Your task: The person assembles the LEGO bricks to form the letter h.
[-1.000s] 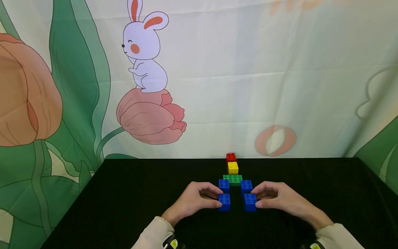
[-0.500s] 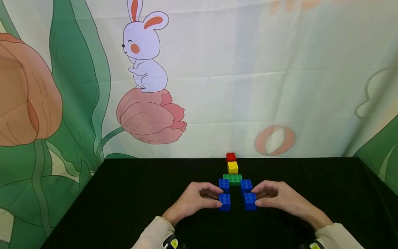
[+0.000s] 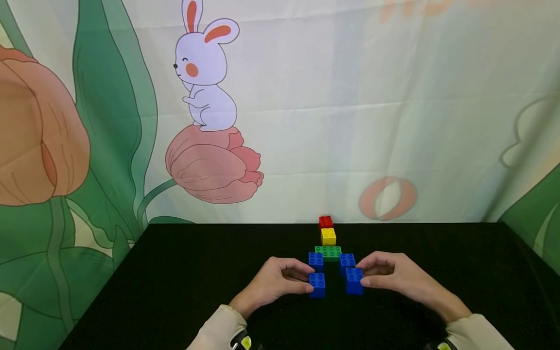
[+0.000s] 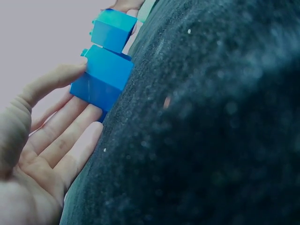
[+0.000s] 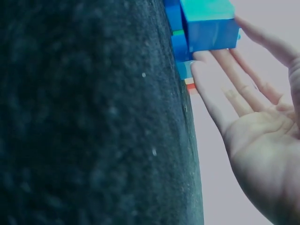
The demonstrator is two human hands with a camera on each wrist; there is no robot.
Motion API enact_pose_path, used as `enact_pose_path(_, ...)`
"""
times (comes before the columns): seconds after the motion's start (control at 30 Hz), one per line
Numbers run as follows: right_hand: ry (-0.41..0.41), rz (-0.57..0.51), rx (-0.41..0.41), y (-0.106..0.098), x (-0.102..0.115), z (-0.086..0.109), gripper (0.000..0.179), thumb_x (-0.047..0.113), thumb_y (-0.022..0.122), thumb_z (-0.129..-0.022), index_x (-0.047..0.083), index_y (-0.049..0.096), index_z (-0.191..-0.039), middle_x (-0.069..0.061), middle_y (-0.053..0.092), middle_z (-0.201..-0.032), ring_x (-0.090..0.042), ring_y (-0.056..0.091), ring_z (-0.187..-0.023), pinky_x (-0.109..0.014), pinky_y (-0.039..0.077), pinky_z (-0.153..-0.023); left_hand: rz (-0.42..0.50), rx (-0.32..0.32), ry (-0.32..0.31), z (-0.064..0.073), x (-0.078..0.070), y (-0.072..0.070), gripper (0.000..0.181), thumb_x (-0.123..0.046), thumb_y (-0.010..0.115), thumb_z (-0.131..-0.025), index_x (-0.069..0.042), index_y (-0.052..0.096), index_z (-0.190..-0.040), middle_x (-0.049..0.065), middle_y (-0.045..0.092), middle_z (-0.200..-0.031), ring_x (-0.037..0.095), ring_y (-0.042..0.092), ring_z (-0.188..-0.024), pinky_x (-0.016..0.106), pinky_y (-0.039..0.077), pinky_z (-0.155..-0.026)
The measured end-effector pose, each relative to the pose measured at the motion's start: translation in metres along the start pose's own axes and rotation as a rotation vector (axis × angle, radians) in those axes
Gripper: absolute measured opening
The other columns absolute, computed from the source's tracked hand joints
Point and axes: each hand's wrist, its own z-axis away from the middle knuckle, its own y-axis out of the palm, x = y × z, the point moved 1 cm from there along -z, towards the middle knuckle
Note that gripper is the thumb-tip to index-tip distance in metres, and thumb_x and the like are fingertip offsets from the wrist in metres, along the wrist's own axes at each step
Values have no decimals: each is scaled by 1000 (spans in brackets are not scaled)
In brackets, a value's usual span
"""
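Note:
In the head view, my left hand (image 3: 275, 279) pinches the front left blue building brick (image 3: 317, 287) between thumb and fingers; the left wrist view shows the thumb on that brick (image 4: 96, 77) near its studs. My right hand (image 3: 400, 277) grips the front right blue brick (image 3: 355, 283), seen in the right wrist view as a brick (image 5: 212, 33) hanging beside the black surface. Just behind stand two more blue bricks, one at left (image 3: 316, 261) and one at right (image 3: 347, 261), beside the front edge of a wider green brick (image 3: 328, 253).
Behind the green brick, a yellow brick (image 3: 328, 236) and then a red brick (image 3: 325, 222) continue the line to the back edge. A black cloth-covered table (image 3: 210, 272) lies underneath. A printed curtain (image 3: 306, 121) with a rabbit and flowers hangs behind it.
My right hand has shifted slightly up and to the right in the head view, carrying its blue brick along. The left hand keeps its hold and its place; the view has tilted slightly.

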Motion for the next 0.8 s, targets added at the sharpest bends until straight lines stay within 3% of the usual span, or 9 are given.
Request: enact_pose_path(0.8, -128, 9, -68, 7, 25, -3, 42, 25, 77, -98, 4, 66, -133, -17, 68, -130, -31, 69, -113, -44, 59, -93, 4, 1, 2, -1, 3, 0, 29, -12, 81, -95, -6, 74, -123, 5, 75, -118, 21, 73, -105, 31, 60, -91)
